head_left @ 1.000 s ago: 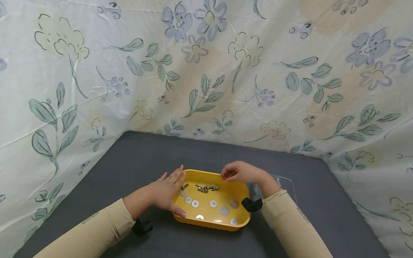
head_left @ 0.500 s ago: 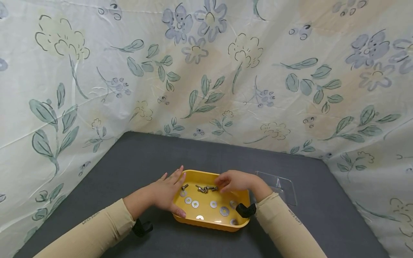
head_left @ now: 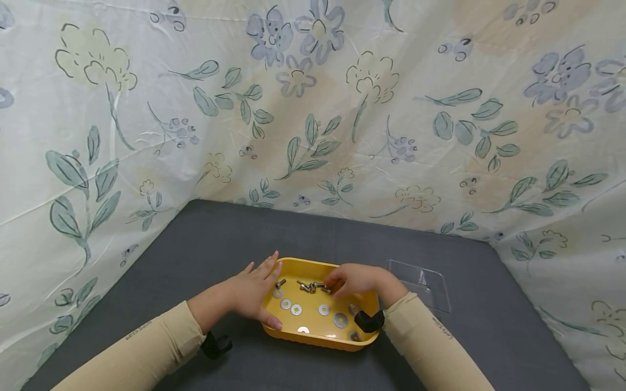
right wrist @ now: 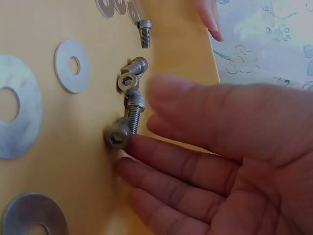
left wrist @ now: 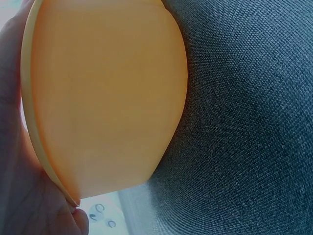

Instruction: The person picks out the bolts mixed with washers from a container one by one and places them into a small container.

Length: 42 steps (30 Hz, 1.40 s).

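A yellow tray (head_left: 318, 341) holds several socket-head screws (head_left: 308, 286) near its far side and flat metal washers (right wrist: 81, 73) over its floor. My left hand (head_left: 248, 293) rests on the tray's left end with its fingers spread; the left wrist view shows the tray's outer wall (left wrist: 107, 98) beside the palm. Inside the tray, my right hand (head_left: 359, 278) is low at the right of the screws. In the right wrist view its fairly straight fingers touch the nearest screw (right wrist: 118, 139), while the thumb stays apart from it.
A clear plastic box or lid (head_left: 437, 304) lies right of the tray, behind the right forearm. Dark grey cloth (head_left: 235, 228) covers the table. A floral curtain (head_left: 313, 136) hangs along the back and sides.
My right hand has come from above the tray's far right rim, moving left and down to the screws. My left hand has stayed in place on the tray.
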Tool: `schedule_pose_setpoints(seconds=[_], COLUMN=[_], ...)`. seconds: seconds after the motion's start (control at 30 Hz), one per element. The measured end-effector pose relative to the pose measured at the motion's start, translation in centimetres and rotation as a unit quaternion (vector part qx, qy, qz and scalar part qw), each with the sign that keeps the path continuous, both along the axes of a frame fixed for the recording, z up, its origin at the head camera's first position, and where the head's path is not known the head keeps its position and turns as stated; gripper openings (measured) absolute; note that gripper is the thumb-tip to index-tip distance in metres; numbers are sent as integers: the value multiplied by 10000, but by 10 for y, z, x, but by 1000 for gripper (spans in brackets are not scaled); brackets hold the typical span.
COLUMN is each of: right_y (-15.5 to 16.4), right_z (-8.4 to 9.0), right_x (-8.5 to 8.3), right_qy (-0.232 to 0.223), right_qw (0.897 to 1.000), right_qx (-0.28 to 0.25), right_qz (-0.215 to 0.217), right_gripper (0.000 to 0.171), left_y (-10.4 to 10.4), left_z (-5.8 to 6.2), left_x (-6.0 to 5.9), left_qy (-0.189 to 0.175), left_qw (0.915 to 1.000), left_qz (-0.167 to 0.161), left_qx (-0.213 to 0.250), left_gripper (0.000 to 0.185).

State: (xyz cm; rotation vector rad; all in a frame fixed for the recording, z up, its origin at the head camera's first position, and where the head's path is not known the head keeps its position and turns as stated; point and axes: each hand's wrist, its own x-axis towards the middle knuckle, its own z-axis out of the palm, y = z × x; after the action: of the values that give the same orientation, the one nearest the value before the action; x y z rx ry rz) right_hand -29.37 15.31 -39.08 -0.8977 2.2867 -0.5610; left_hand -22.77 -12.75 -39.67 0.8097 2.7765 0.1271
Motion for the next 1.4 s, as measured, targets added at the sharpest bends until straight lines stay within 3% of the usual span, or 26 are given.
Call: schedule_pose_setpoints(seconds=[0.1,0.57,1.13,1.4], right_y=[-2,-17,-23,-25], right_z=[-2,-12,-26,-26], right_x=[0,4,1,0], right_qy=[-37,806,619,925], right_qw=[9999,9964,9978,9953], right_qx=[-89,8,-186,-138], right_qz=[43,247,136,243], right_gripper=[36,24,38,11], left_y=[0,0,0,1], left_z=[-1,0,-2,-1], left_x=[0,-1,-2,-2], left_qy=[4,1,-61,-44], left_qw=[10000,10000,10000,10000], left_qz=[0,53,13,80], left_qx=[-2,-2,-3,-21], left_gripper=[131,130,128,130])
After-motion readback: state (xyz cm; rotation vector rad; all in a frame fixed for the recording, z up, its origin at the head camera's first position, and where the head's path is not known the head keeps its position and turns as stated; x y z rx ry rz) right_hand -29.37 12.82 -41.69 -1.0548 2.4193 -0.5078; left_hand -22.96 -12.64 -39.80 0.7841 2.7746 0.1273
